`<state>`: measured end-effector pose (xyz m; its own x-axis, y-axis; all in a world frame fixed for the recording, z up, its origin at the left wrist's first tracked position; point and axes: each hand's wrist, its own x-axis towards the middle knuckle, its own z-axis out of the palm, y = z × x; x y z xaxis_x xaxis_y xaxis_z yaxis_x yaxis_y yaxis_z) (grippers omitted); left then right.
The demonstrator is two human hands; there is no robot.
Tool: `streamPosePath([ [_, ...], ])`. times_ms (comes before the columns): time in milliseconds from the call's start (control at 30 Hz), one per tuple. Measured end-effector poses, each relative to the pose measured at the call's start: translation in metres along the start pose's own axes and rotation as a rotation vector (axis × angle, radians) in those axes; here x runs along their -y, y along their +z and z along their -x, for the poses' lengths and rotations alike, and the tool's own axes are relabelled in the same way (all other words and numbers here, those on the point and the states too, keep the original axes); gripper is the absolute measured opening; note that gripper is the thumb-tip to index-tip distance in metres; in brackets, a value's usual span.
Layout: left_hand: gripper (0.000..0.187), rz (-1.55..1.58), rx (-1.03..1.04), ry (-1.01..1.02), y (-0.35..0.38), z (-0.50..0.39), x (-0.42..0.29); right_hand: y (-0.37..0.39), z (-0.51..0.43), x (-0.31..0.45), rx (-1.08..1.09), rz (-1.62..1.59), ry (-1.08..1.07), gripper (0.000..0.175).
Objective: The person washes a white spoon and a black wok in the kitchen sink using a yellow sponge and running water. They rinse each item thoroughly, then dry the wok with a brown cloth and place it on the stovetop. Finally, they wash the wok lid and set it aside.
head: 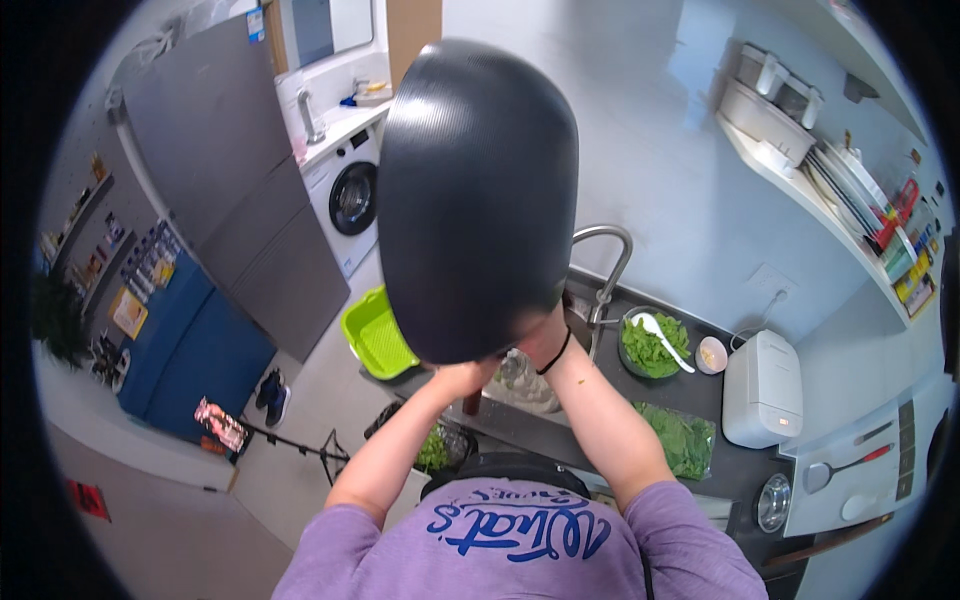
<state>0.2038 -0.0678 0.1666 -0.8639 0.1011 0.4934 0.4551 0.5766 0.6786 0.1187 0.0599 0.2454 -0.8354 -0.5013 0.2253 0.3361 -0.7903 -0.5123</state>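
A large dark wok or pan (480, 202) is raised over the sink, its rounded outer surface facing the camera. My left hand (466, 377) is at its lower edge, and my right hand (544, 337), with a black band at the wrist, grips its lower right side. The fingers of both hands are partly hidden by the pan. Below and behind the hands, the metal sink (525, 386) shows in part. A wooden-looking handle (472, 403) points down beside my left hand.
A curved faucet (622, 251) stands behind the sink. Right of it are a glass bowl of chopped greens (652, 345) with a white spoon, a small bowl (711, 355), bagged leafy greens (679, 439) and a white appliance (763, 390). A green basket (379, 334) is at left.
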Motion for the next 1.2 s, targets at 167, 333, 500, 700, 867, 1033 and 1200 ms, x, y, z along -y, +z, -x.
streamPosePath([
  [167,0.027,0.242,-0.227,-0.150,0.005,0.003,-0.003,-0.001,0.025,-0.025,-0.053,0.018,-0.015,0.036],
  [333,0.041,0.094,-0.390,-0.296,0.000,0.005,-0.004,0.005,0.057,-0.045,-0.095,-0.270,-0.049,0.037],
  [500,0.041,-0.072,-0.360,-0.347,-0.007,0.005,-0.010,-0.006,0.079,-0.076,-0.043,1.101,-0.341,0.042],
  [700,0.041,-0.193,-0.407,-0.099,-0.004,0.011,-0.032,-0.051,0.076,-0.060,0.032,1.387,-0.389,0.045],
  [867,0.047,0.040,-0.365,-0.074,0.002,0.005,-0.054,-0.058,0.062,-0.024,0.019,1.279,-0.489,0.029],
  [1033,0.027,0.869,0.373,-0.614,0.008,0.031,-0.065,-0.036,0.050,0.010,0.083,0.752,-0.321,0.012],
  [1200,0.026,0.386,-0.252,-0.127,0.039,0.029,-0.051,-0.005,0.042,0.007,-0.132,0.474,-0.181,0.012],
])
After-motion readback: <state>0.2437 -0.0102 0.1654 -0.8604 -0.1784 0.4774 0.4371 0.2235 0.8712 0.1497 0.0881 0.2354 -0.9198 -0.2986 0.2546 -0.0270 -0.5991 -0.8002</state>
